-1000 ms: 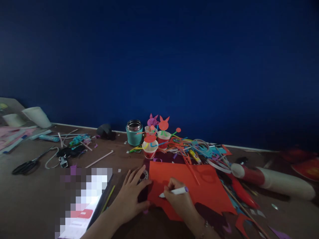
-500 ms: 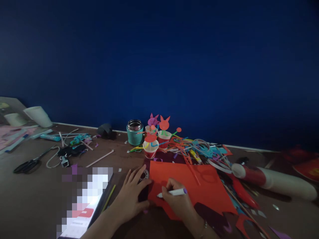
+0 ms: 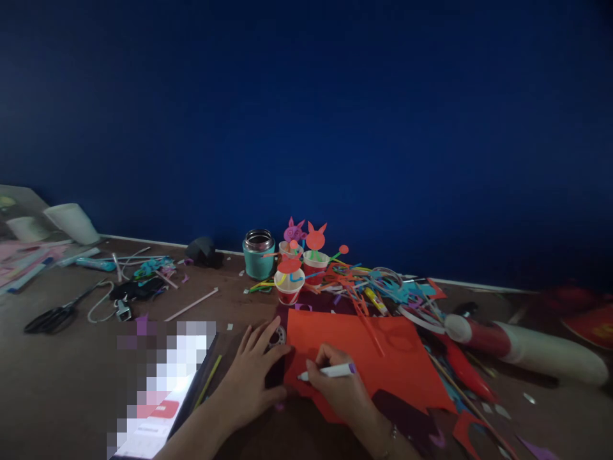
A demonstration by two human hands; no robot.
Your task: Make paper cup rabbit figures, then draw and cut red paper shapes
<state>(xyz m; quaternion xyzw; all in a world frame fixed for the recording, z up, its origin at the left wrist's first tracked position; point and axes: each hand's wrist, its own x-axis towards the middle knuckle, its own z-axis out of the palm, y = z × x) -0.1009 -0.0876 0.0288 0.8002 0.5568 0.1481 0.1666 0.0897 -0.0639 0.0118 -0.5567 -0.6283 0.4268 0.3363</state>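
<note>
A white marker point(image 3: 337, 370) with a purple end is pinched in my right hand point(image 3: 342, 386). Its tip points left and meets the lower left part of an orange-red sheet of paper point(image 3: 397, 364), or hovers just over it; I cannot tell which. My left hand point(image 3: 253, 374) lies with its fingers apart at the sheet's left edge. Beside its fingertips is a round reel-like disc point(image 3: 278, 337), partly covered by the hand. Dark purple paper point(image 3: 405, 415) shows under the sheet, and a transparent reddish straw point(image 3: 371, 329) rests across its top.
Paper cups point(image 3: 290, 291) with paper animal heads stand behind the sheet, next to a teal metal jar point(image 3: 259, 255). Straws and scraps point(image 3: 397, 287) are heaped to the right, near a white roll-like tube point(image 3: 541, 351). A lit phone point(image 3: 163, 396) and black scissors point(image 3: 60, 316) lie left.
My right hand has shifted slightly left over the orange-red paper, carrying the marker with it. My left hand stays in place.
</note>
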